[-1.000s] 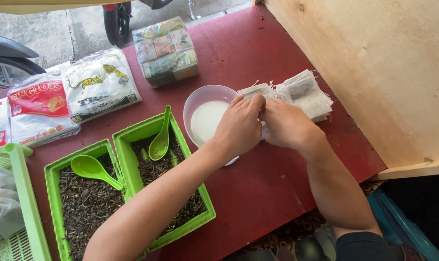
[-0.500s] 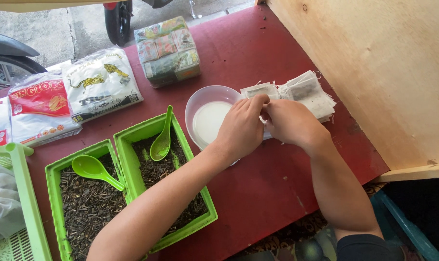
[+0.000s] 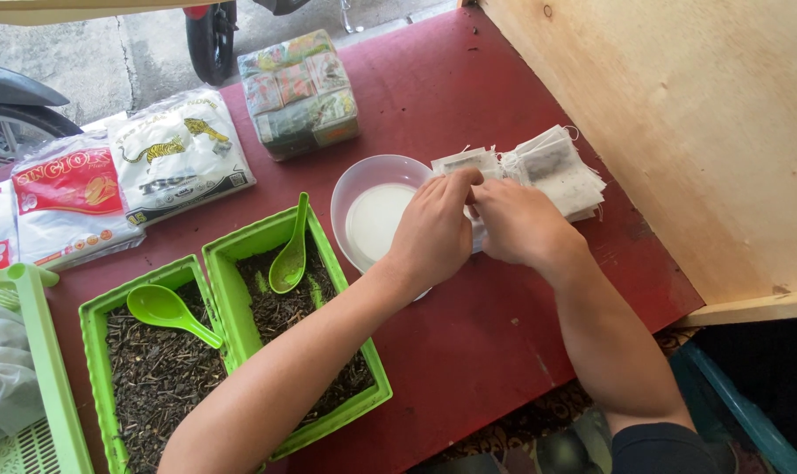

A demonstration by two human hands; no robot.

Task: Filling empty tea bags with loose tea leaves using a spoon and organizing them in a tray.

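My left hand (image 3: pixel 433 230) and my right hand (image 3: pixel 519 222) meet over the right edge of a translucent white bowl (image 3: pixel 363 202) on the dark red table (image 3: pixel 468 333). Both pinch a small white filter bag (image 3: pixel 458 163) from a stack of such bags (image 3: pixel 552 168) lying just behind my hands. Two green trays of dark dried leaves sit to the left: the nearer one (image 3: pixel 284 316) holds a green spoon (image 3: pixel 290 254), the outer one (image 3: pixel 144 369) holds a second green spoon (image 3: pixel 166 310).
A wrapped bundle of colourful packets (image 3: pixel 300 92) and several white printed bags (image 3: pixel 175 154) lie at the table's far side. A green basket (image 3: pixel 17 377) stands at the left. A pale wooden panel (image 3: pixel 705 123) borders the table on the right.
My hands have stayed over the bowl's edge, fingers working slightly on the filter bag. Nothing else has moved.
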